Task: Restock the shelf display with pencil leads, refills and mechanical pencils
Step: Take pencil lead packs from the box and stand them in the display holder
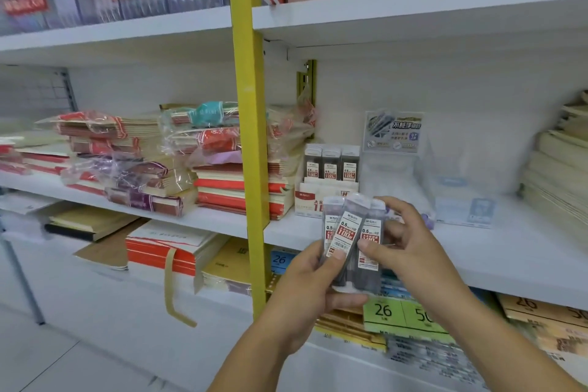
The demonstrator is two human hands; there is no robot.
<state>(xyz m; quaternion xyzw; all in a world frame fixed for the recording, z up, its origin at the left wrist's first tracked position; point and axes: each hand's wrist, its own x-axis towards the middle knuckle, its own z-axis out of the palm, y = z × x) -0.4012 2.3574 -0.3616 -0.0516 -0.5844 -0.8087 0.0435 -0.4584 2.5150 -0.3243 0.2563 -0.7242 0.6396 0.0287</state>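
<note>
I hold three lead packs (351, 240) up in front of the shelf (509, 251), my left hand (310, 283) pinching them low, my right hand (404, 240) gripping their side.

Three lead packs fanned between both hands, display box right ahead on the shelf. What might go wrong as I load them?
1. The three slim dark plastic lead packs are splayed, pinched between the left hand and right hand; releasing either hand may drop one.
2. The white cardboard display box has three upright packs at its back; pushing new ones in could topple them.
3. The clear plastic stand sits close beside the box and might get knocked.
</note>
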